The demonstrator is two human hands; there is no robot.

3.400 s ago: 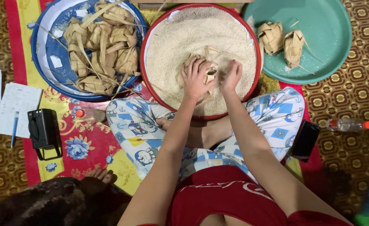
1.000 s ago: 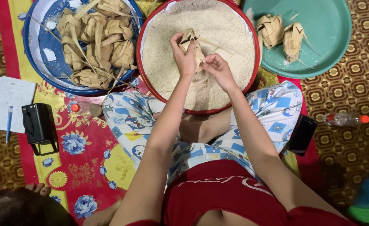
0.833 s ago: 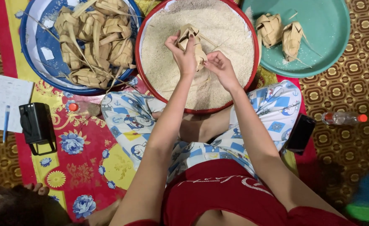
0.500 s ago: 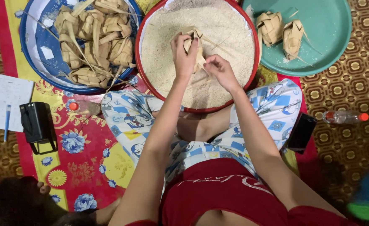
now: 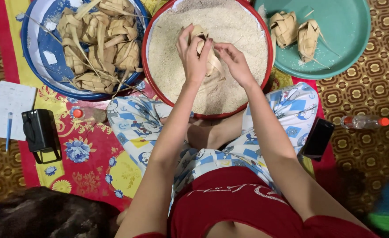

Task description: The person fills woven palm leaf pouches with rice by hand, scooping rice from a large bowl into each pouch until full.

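My left hand (image 5: 193, 55) grips a woven palm-leaf pouch (image 5: 206, 46) above the red-rimmed basin (image 5: 146, 39) of white rice (image 5: 229, 26). My right hand (image 5: 234, 61) touches the pouch's right side and pinches a loose leaf strip with its fingertips. Both hands hover over the middle of the rice. A blue basin (image 5: 35, 72) at the upper left holds several empty woven pouches (image 5: 98, 42). A teal plate (image 5: 349, 26) at the upper right carries two more pouches (image 5: 296, 33).
I sit cross-legged on a red and yellow flowered mat (image 5: 86, 158). A black box (image 5: 40, 132) and papers with a pen (image 5: 7, 110) lie left. A dark phone (image 5: 318, 137) and a plastic bottle (image 5: 364, 122) lie right. Dark hair of another person (image 5: 44, 216) shows bottom left.
My hands have lifted out of the rice with the pouch and now work it above the basin. In the last second they barely moved.
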